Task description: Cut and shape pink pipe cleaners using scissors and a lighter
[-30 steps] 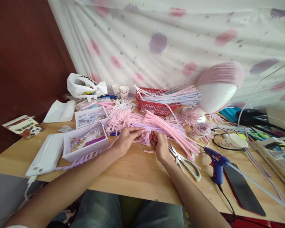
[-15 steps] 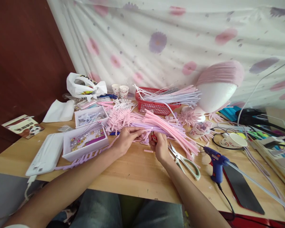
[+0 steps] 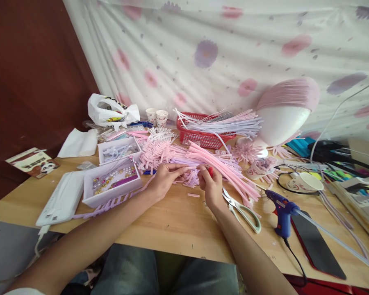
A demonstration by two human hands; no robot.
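Note:
Both my hands work at the middle of a wooden table [image 3: 172, 221], on a heap of pink and lilac foam strips [image 3: 209, 162]. My left hand [image 3: 164, 180] pinches a lilac fringed strip [image 3: 190, 177] between thumb and fingers. My right hand [image 3: 211, 186] is closed around a small red-handled tool [image 3: 209, 171], its tip at the same strip. What kind of tool it is stays hidden by the fingers.
Scissors [image 3: 242, 209] lie right of my right hand, then a blue glue gun [image 3: 281, 211] and a dark phone [image 3: 318, 248]. White trays of beads [image 3: 110, 180] sit left. A red basket [image 3: 203, 137], a foam head [image 3: 283, 114], cups and cables crowd the back and right.
My right hand has shifted slightly up and right along the strip. My left hand keeps its pinch in nearly the same place.

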